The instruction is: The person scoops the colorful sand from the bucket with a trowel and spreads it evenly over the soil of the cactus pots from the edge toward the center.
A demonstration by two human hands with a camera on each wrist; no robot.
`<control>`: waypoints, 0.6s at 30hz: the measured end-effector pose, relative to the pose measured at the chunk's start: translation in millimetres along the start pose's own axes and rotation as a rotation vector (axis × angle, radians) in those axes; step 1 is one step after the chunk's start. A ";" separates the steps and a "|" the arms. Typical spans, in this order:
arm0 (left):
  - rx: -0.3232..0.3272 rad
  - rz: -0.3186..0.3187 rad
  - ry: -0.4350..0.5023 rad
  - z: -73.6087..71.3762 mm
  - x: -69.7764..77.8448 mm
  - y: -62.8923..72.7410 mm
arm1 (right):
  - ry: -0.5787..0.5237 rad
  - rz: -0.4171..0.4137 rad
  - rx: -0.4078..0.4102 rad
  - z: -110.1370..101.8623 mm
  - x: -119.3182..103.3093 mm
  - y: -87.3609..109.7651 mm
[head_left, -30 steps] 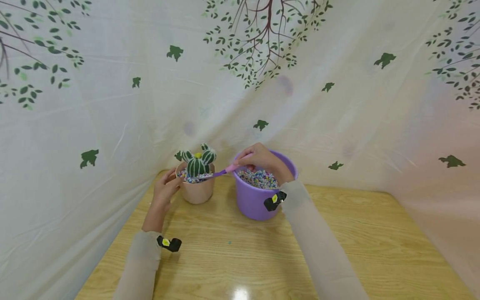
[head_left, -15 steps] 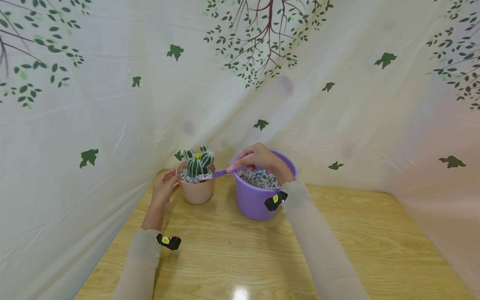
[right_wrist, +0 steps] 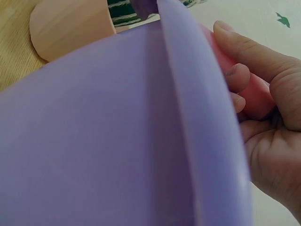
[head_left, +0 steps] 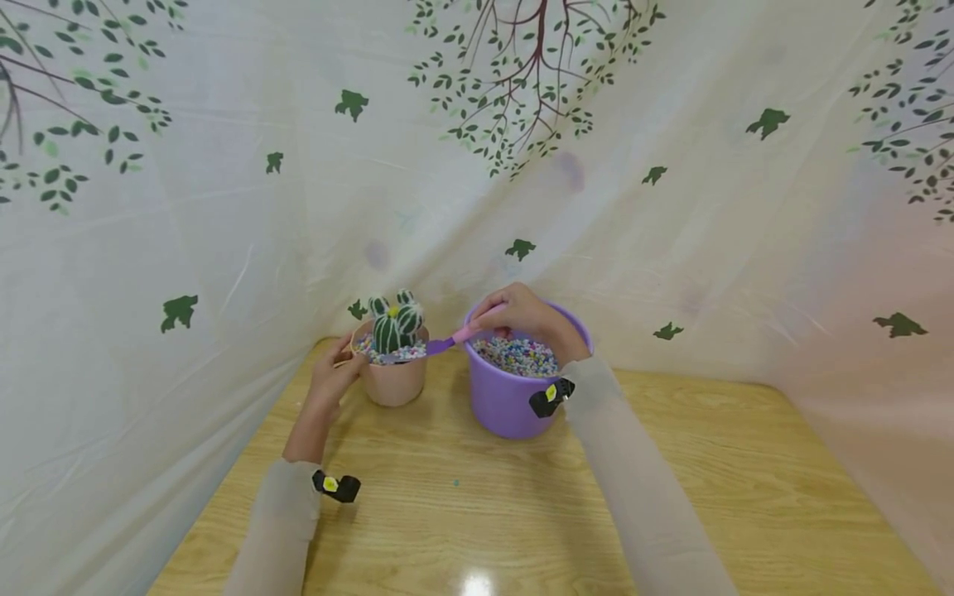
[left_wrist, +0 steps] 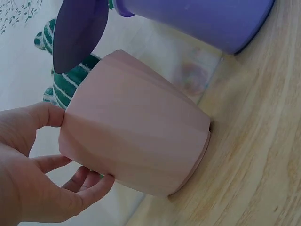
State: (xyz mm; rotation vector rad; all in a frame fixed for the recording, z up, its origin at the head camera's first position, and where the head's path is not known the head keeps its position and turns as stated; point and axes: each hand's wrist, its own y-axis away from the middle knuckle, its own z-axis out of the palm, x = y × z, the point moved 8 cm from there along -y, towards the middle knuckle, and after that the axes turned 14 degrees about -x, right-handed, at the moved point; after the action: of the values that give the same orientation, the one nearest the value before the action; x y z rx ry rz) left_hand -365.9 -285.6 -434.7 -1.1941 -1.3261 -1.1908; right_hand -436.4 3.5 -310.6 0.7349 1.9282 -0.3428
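My left hand [head_left: 335,377] holds the left side of a light pink plant pot [head_left: 392,386], with thumb and fingers spread at the rim and along the wall in the left wrist view. In the pot a striped green cactus [head_left: 392,333] with a yellow top stands among small multicoloured beads [head_left: 365,348]. A small trowel with a pink handle and purple blade [left_wrist: 80,35] is gripped by my right hand [head_left: 517,313]. Its blade reaches across the pot's right rim, close over the beads. The purple bucket's rim partly covers the right hand in the right wrist view.
Right of the pot stands a purple bucket [head_left: 510,406] with many small coloured beads [head_left: 517,356] inside. One tiny bead [head_left: 456,483] lies on the wooden table [head_left: 447,530]. A pale cloth [head_left: 447,215] printed with leaves hangs behind and at both sides.
The cactus has shifted and turned slightly in the pot. The trowel's blade has tilted and come down a little. My left thumb lifted from the pot's rim and came back to it.
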 end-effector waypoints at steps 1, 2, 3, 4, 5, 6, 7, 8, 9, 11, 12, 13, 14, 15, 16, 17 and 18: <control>-0.002 0.000 0.000 -0.1 0.5 -0.2 | -0.001 -0.003 0.001 -0.3 -0.3 0.3; -0.002 0.000 0.007 0.0 0.9 -0.3 | -0.003 -0.008 0.001 -0.5 -0.8 0.5; 0.001 0.002 0.015 -0.6 0.8 -0.9 | -0.009 -0.011 -0.001 -0.4 -1.2 0.6; 0.005 0.004 0.028 -1.3 0.5 -1.6 | -0.009 -0.015 -0.002 -0.3 -1.7 0.7; 0.010 0.007 0.043 -2.0 -0.1 -2.4 | -0.008 -0.015 -0.004 -0.3 -1.6 0.6; 0.015 0.010 0.060 -2.8 -0.7 -3.3 | -0.009 -0.014 -0.007 -0.2 -1.3 0.3; 0.017 0.011 0.077 -3.7 -1.7 -4.1 | -0.009 -0.011 -0.009 -0.1 -0.9 0.0; 0.022 0.011 0.086 -4.6 -2.7 -4.8 | -0.008 -0.006 -0.011 0.1 -0.4 -0.4; 0.025 0.012 0.094 -5.6 -3.7 -5.9 | -0.008 -0.001 -0.012 0.2 0.2 -0.8; 0.029 0.010 0.107 -7.0 -5.2 -7.7 | -0.004 0.010 -0.015 0.4 0.5 -1.1; 0.030 0.008 0.110 -7.6 -5.9 -8.6 | 0.000 0.013 -0.016 0.3 0.8 -1.5; 0.028 0.008 0.106 -7.8 -6.1 -9.2 | 0.004 0.017 -0.016 0.1 1.0 -1.9; 0.029 0.008 0.108 -8.2 -6.3 -9.9 | 0.008 0.019 -0.017 0.1 1.2 -2.3; 0.029 0.008 0.107 -8.4 -6.4 -10.5 | 0.011 0.019 -0.017 -0.1 1.3 -2.6; 0.030 0.007 0.109 -8.6 -6.4 -11.0 | 0.015 0.019 -0.017 -0.3 1.1 -2.9; 0.029 0.009 0.109 -8.7 -6.2 -11.4 | 0.018 0.017 -0.016 -0.5 1.2 -3.3; 0.029 0.012 0.109 -8.8 -5.8 -11.7 | 0.018 0.015 -0.016 -0.6 1.0 -3.6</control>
State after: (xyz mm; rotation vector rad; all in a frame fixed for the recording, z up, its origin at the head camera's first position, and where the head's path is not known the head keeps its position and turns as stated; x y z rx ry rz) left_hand -376.8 -295.3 -440.6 -1.0992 -1.2489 -1.2074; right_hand -439.4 1.3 -311.5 0.7438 1.9395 -0.3120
